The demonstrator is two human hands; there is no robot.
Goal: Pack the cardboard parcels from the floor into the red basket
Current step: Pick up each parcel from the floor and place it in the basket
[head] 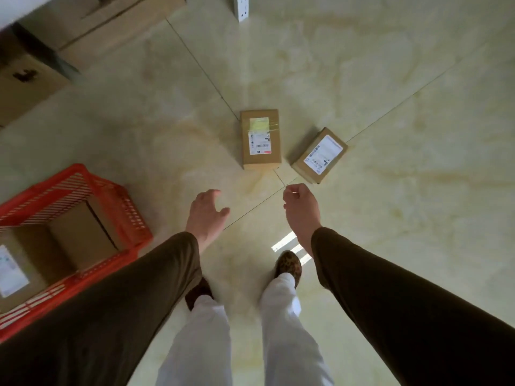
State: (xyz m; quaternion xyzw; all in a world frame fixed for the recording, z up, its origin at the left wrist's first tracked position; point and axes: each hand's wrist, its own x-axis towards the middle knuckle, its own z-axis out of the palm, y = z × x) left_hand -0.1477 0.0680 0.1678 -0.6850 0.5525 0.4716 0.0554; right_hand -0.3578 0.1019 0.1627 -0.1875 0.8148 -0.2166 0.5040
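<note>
Two small cardboard parcels lie on the tiled floor ahead of me. One parcel (260, 139) carries a white label and yellow tape; the other parcel (320, 155) lies tilted to its right with a white label on top. A red basket (122, 215) stands at the left and holds parcels (80, 240), one with a white label. My left hand (206, 215) hangs above the floor with fingers apart and nothing in it. My right hand (301, 210) hovers just short of the tilted parcel, fingers curled in, holding nothing.
Large cardboard boxes (33, 79) are stacked at the upper left. A white upright object (241, 8) stands at the top centre. My feet (288, 267) in patterned shoes stand on bare floor between the basket and the parcels.
</note>
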